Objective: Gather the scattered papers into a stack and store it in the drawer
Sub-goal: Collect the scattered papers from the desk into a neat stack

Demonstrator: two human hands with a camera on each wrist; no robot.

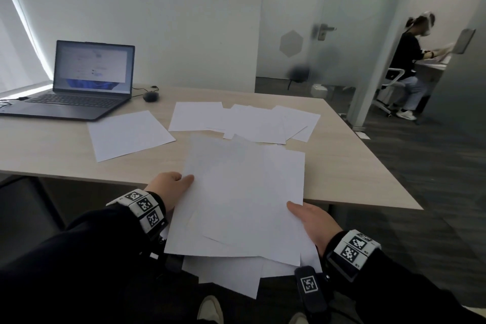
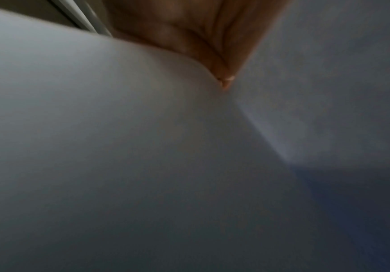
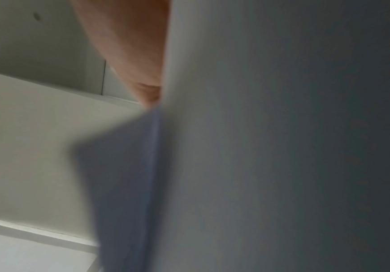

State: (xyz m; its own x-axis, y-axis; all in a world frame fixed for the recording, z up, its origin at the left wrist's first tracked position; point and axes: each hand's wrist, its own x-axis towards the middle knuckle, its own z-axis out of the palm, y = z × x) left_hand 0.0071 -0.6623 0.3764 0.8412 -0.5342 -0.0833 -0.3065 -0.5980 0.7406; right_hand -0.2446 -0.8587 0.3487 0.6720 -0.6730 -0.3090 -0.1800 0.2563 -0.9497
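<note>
Fingers of the left hand (image 1: 168, 187) pinch the bundle of papers (image 1: 236, 208) at its left edge, thumb on top; the right hand (image 1: 313, 221) pinches the near right corner the same way. The bundle hangs at the near edge of the desk (image 1: 368, 171), fanned and crooked (sheets jut out below). I'd tap it square on the desk before reaching for the single sheet (image 1: 128, 134) and the far spread (image 1: 249, 121). Its long side runs near to far, leaning slightly right.
</note>
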